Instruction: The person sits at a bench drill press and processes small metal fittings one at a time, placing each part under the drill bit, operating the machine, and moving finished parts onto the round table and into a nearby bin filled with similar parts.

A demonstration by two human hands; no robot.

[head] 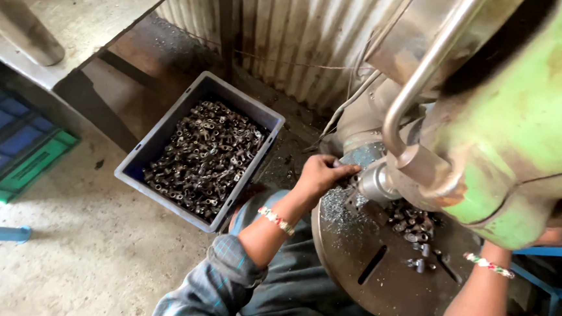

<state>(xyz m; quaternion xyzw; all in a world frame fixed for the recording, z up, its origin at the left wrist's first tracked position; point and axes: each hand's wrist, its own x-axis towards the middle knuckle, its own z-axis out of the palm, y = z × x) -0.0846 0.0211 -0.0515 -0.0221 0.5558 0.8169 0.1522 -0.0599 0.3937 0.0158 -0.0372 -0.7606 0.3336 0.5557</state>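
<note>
**Left hand at drill spindle, small metal part on round table**

Left hand [319, 173] reaches under the spindle [377, 180] at the round table's [358, 273] far edge, fingers pinched on a small workpiece, mostly hidden. Right hand is concealed behind the green machine head [530, 128]; its state cannot be told. Loose metal parts [413, 228] lie beside it; more fill the grey crate [197, 153]. Parts judged stiff, light, oily; grip by the sides.
</note>
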